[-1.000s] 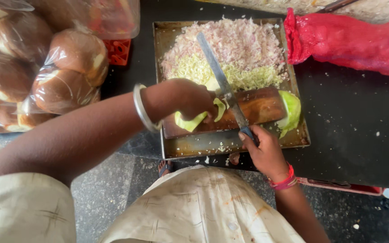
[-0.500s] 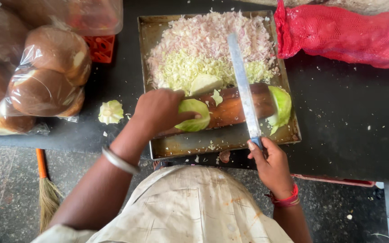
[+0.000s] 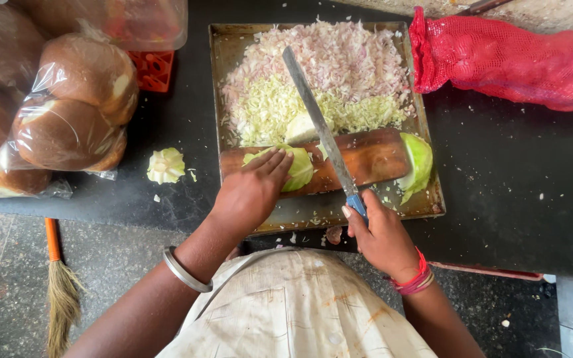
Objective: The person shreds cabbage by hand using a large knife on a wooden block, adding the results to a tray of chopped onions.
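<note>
left hand [image 3: 250, 192] flat, fingers spread, pressing cabbage wedge [image 3: 293, 167] onto wooden board [image 3: 373, 158]; right hand [image 3: 379, 229] closed round handle of long knife [image 3: 318, 126], blade laid diagonally over board, just right of wedge; half a second earlier blade stood steeper and further right of wedge, so it has swung in toward it; judged: slicing in progress; second cabbage piece [image 3: 418, 162] at board's right end; shredded heap [image 3: 319, 86] beyond board; cabbage core [image 3: 166, 164] well left of board, off metal tray [image 3: 223, 66]

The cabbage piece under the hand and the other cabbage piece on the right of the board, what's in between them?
In the head view, the long knife blade crosses bare wooden board between the held cabbage piece and the right cabbage piece.
</note>
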